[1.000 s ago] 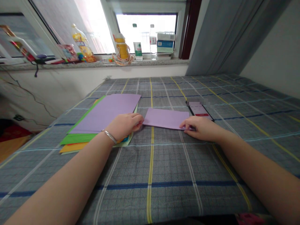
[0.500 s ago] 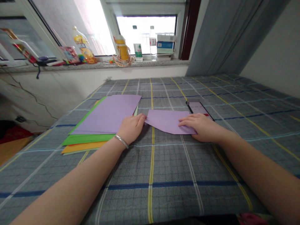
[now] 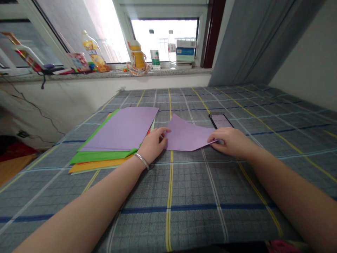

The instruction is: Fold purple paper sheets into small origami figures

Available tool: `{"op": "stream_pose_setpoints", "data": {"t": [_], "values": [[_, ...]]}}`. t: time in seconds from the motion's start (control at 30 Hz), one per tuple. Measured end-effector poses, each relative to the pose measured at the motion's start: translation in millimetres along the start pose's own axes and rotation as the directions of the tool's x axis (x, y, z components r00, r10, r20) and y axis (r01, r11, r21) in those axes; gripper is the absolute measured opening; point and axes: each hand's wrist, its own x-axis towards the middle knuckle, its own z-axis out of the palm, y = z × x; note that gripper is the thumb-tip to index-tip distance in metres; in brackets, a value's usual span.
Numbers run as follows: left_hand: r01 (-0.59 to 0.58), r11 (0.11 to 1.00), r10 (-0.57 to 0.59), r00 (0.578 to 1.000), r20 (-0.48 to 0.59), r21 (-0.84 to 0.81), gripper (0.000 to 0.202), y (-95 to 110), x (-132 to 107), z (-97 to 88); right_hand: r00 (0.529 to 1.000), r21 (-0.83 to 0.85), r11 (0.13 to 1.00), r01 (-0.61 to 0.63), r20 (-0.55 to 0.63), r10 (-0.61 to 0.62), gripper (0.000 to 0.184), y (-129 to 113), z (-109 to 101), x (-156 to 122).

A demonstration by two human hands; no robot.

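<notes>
A sheet of purple paper [image 3: 188, 137], with a slanted corner at its near right, lies between my hands on the checked cloth. Its far left corner lifts up. My left hand [image 3: 154, 141], with a silver bangle on the wrist, has curled fingers and thumb at the paper's left edge. The right corner is pinched between thumb and fingers of my right hand [image 3: 228, 141]. Left of the paper rests a stack of coloured sheets, purple [image 3: 118, 130] on top, with green [image 3: 105, 155] and orange [image 3: 100, 165] edges showing below; my left hand covers its near right corner.
A phone [image 3: 220, 121] lies just beyond my right hand. The grey checked cloth [image 3: 195, 186] spreads under everything. On the windowsill [image 3: 113, 73] stand a yellow cup [image 3: 138, 58], bottles [image 3: 172, 49] and boxes [image 3: 185, 52]. A grey curtain [image 3: 252, 42] hangs at the right.
The paper's far left corner has risen and its shape has shifted. My left hand's fingers have spread along the left edge; my right hand has moved slightly right to the corner.
</notes>
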Motion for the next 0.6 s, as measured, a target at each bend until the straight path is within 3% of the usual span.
{"op": "stream_pose_setpoints", "data": {"t": [0.1,0.2,0.3,0.43,0.5,0.6], "values": [[0.089,0.959,-0.106,0.993,-0.05,-0.27,0.043,6.6,2.2,0.9,0.992,0.069,0.993,0.099,-0.087,-0.093,0.01,-10.9,1.4,3.1],[0.125,0.836,-0.173,0.984,-0.04,-0.534,0.05,13.9,3.3,3.5,0.979,0.098,0.983,0.153,-0.152,-0.137,0.011,-22.2,5.5,6.6],[0.14,0.704,-0.201,0.98,-0.006,-0.696,0.053,18.0,3.9,7.9,0.969,0.158,0.969,0.189,-0.193,-0.157,0.011,-30.3,10.6,9.3],[0.146,0.648,-0.21,0.978,0.009,-0.748,0.042,23.2,3.3,13.8,0.97,0.215,0.969,0.123,-0.234,-0.072,0.017,-37.5,16.7,11.3],[0.134,0.666,-0.201,0.98,-0.003,-0.734,0.038,27.5,2.1,16.4,0.968,0.239,0.969,0.06,-0.252,0.003,0.021,-40.3,18.9,11.7],[0.079,0.716,-0.136,0.99,-0.028,-0.694,0.037,36.6,-1.3,18.1,0.956,0.248,0.969,0.013,-0.286,0.06,0.012,-44.0,20.1,12.3]]}}
